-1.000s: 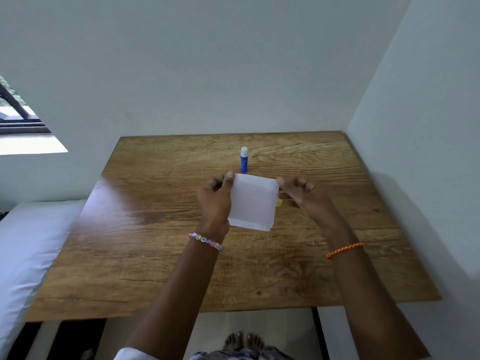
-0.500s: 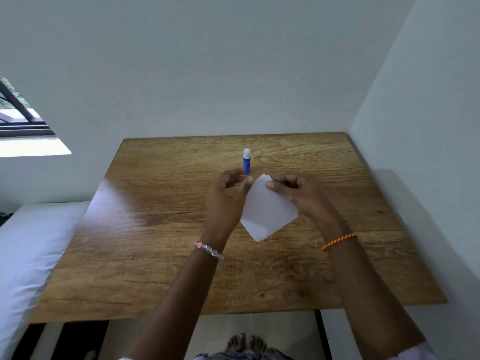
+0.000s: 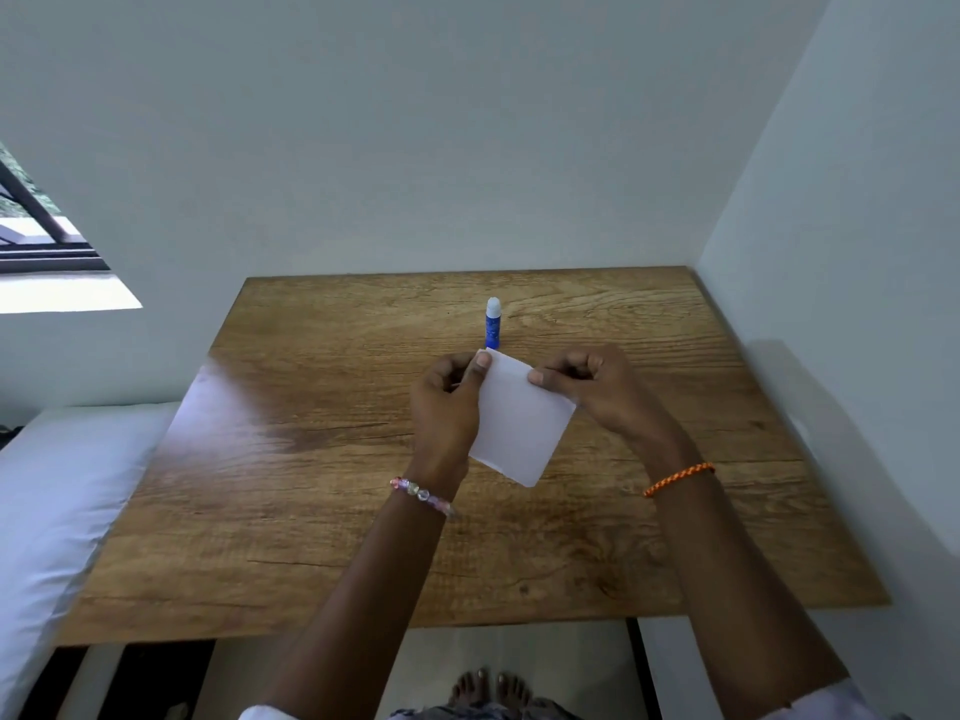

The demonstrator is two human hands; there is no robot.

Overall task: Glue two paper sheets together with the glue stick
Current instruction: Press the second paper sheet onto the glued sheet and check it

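Note:
A small white square of paper (image 3: pixel 519 428) is held tilted above the wooden table (image 3: pixel 311 459), near its middle. My left hand (image 3: pixel 449 407) pinches its upper left corner with thumb on top. My right hand (image 3: pixel 597 392) pinches its upper right edge. I cannot tell whether it is one sheet or two stacked. A blue glue stick (image 3: pixel 492 324) with a white cap stands upright on the table just beyond the paper, untouched.
Walls close off the table at the back and on the right. A white cushion (image 3: pixel 57 511) lies along the table's left side. A window (image 3: pixel 41 236) is at the far left. Bare feet (image 3: pixel 491 691) show under the near edge.
Both hands have turned the paper from a diamond tilt back towards square and shifted their pinches along its top edge. A yellow bit seen behind the paper a second ago is now hidden.

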